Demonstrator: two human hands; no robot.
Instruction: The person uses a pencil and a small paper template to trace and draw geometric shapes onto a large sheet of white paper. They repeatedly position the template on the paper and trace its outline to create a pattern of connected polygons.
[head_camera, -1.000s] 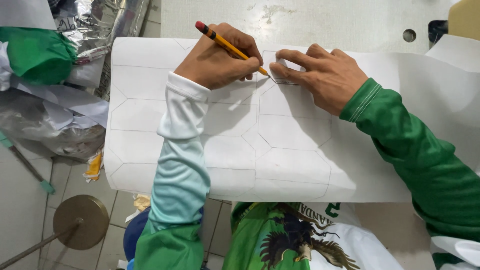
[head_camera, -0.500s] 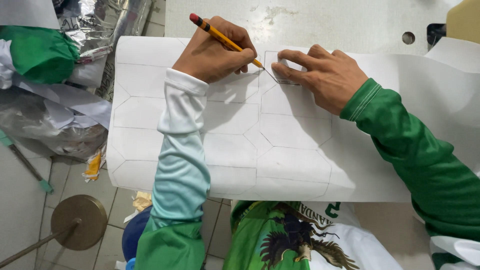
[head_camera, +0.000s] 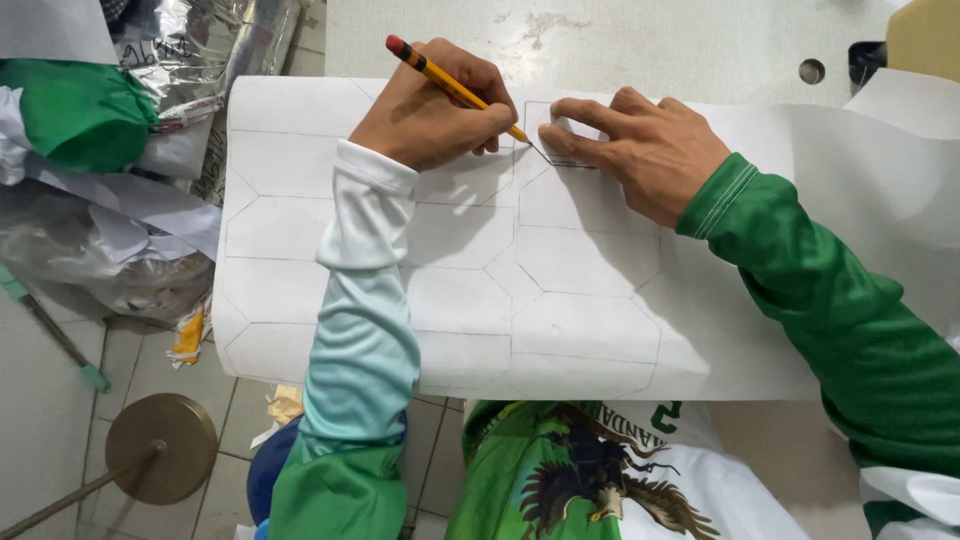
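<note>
Head view. Landmark: large white paper sheet (head_camera: 560, 290), spread flat across the worktop (head_camera: 640, 40), near edge overhanging toward the body, marked with pencilled hexagon-like outlines.

Left hand (head_camera: 435, 115): over the sheet's far edge, grip pinched shut on a yellow pencil (head_camera: 455, 88). Pencil slanted, red eraser end up and away, tip down on the sheet, meeting a small template (head_camera: 565, 140); slant judged to keep the lead tight against the template edge.

Right hand (head_camera: 645, 150): just right of the pencil tip, fingers spread flat, pressing the template onto the sheet; holds nothing, judged to stop template and sheet from shifting. Template mostly hidden under the fingers; shape not fully discernible.

Left of the sheet: crumpled plastic and green cloth (head_camera: 75, 110). Below, on the floor: round metal stand base (head_camera: 160, 448).
</note>
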